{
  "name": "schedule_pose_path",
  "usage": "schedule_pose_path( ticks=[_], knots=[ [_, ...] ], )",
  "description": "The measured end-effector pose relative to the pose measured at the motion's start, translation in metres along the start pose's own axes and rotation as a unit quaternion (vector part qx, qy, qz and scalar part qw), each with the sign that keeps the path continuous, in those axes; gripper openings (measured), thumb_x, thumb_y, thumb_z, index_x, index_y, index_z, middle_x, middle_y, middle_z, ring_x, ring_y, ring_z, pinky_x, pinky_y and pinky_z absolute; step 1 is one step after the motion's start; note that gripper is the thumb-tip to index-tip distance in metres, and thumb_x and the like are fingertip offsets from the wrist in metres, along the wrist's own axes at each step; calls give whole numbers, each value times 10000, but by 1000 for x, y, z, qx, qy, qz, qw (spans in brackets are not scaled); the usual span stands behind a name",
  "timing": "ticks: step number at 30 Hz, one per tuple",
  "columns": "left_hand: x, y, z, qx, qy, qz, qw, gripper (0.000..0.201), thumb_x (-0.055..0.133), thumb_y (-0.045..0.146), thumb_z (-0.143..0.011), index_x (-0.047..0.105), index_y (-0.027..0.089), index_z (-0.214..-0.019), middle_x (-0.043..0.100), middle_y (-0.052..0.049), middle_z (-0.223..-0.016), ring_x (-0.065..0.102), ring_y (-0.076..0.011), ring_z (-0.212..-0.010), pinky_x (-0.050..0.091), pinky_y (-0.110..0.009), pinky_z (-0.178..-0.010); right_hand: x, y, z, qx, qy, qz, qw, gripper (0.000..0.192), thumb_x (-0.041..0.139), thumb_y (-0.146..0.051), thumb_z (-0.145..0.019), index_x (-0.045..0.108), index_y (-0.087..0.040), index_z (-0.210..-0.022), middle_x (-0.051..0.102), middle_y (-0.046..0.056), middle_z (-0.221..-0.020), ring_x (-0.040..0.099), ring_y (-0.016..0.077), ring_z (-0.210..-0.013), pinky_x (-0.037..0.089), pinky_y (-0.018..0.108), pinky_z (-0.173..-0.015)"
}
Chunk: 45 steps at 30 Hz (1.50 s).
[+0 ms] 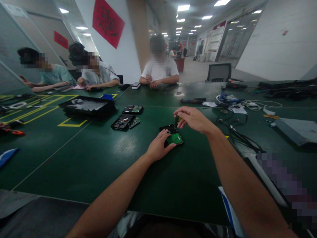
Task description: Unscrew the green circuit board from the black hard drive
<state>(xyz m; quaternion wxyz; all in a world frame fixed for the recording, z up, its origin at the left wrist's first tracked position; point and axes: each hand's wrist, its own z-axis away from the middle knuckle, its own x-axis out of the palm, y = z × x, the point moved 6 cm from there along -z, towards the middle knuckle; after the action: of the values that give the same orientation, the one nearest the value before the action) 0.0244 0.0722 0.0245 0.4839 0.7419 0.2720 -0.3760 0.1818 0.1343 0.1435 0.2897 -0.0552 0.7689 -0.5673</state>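
A black hard drive with a green circuit board (176,138) lies on the green table in front of me. My left hand (159,145) grips its near left side, thumb along the close edge and fingers over the top. Above the drive's far end, my right hand (192,119) pinches a small screwdriver (176,121) with a dark and yellow handle. The screwdriver stands about upright, pointing down at the drive. Its tip is too small to make out, so I cannot tell whether it touches a screw.
Left of the drive lie two more hard drives (121,122) (133,109) and a loose circuit board (135,123). A black tray (88,107) stands farther left. Cables (237,132), a grey metal box (297,130) and a power tool (236,85) lie right. Several people sit across the table.
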Motion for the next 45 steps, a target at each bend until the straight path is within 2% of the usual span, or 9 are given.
schedule_pose_path(
  ticks=[7, 13, 19, 22, 28, 33, 37, 40, 45],
  knots=[
    [2, -2, 1, -2, 0, -4, 1000, 630, 630, 573, -927, 555, 192, -1424, 415, -121, -1617, 342, -283, -1526, 332, -456, -1251, -8, 0, 0, -16, 43, 115, 992, 232, 627, -421, -934, 674, -195, -915, 698, 43, -794, 636, 146, -647, 473, 266, -540],
    [2, -3, 0, 1, 6, -3, 1000, 621, 634, 574, -924, 558, 203, -1417, 423, -114, -1613, 343, -281, -1526, 336, -455, -1249, -6, 1, -1, -30, 34, 82, 996, 250, 604, -443, -954, 671, -203, -931, 707, 47, -853, 650, 136, -605, 483, 261, -498],
    [1, -2, 0, 0, -2, -4, 1000, 637, 628, 578, -925, 550, 201, -1434, 418, -116, -1616, 339, -283, -1528, 327, -458, -1252, -3, 1, 1, -2, -2, 7, 1000, 222, 553, -367, -977, 684, -194, -1024, 689, 42, -777, 695, 169, -664, 574, 308, -608],
    [1, -2, 0, -1, -1, -7, 1000, 646, 625, 584, -925, 551, 196, -1436, 421, -119, -1614, 340, -282, -1527, 328, -457, -1251, -5, -1, 1, -13, 6, 35, 999, 231, 566, -373, -969, 701, -203, -1049, 686, 36, -767, 667, 161, -655, 538, 294, -574],
    [2, -2, 1, -5, 0, -9, 1000, 646, 624, 587, -926, 555, 192, -1433, 419, -119, -1615, 336, -280, -1529, 326, -459, -1253, -12, 1, 0, -21, 50, 100, 994, 215, 615, -393, -941, 698, -196, -923, 689, 42, -793, 635, 145, -648, 467, 270, -529],
    [3, -2, 0, 0, 3, -9, 1000, 641, 615, 585, -932, 561, 182, -1427, 421, -125, -1613, 338, -275, -1529, 316, -447, -1258, -6, 1, 0, -23, 15, 63, 998, 249, 553, -415, -983, 677, -200, -958, 730, 67, -935, 640, 126, -595, 465, 277, -499],
    [3, -2, 0, 4, 4, -6, 1000, 635, 624, 575, -930, 559, 183, -1426, 429, -132, -1607, 348, -277, -1524, 329, -447, -1250, -3, 2, 0, -7, -4, 16, 1000, 221, 519, -362, -994, 663, -197, -1025, 695, 48, -773, 675, 168, -640, 542, 317, -591],
    [2, -2, 0, 3, 3, -4, 1000, 630, 631, 567, -928, 554, 191, -1428, 426, -130, -1609, 347, -280, -1524, 331, -454, -1249, -6, 2, 0, -11, 1, 37, 999, 227, 543, -344, -974, 672, -207, -1100, 676, 31, -753, 648, 165, -634, 514, 310, -574],
    [0, 0, 1, -4, 1, -4, 1000, 633, 631, 568, -927, 556, 187, -1426, 422, -130, -1611, 334, -277, -1530, 320, -442, -1256, -12, 1, 1, -13, 38, 102, 994, 246, 608, -419, -937, 696, -190, -966, 666, 31, -766, 599, 142, -636, 442, 275, -543]
  ],
)
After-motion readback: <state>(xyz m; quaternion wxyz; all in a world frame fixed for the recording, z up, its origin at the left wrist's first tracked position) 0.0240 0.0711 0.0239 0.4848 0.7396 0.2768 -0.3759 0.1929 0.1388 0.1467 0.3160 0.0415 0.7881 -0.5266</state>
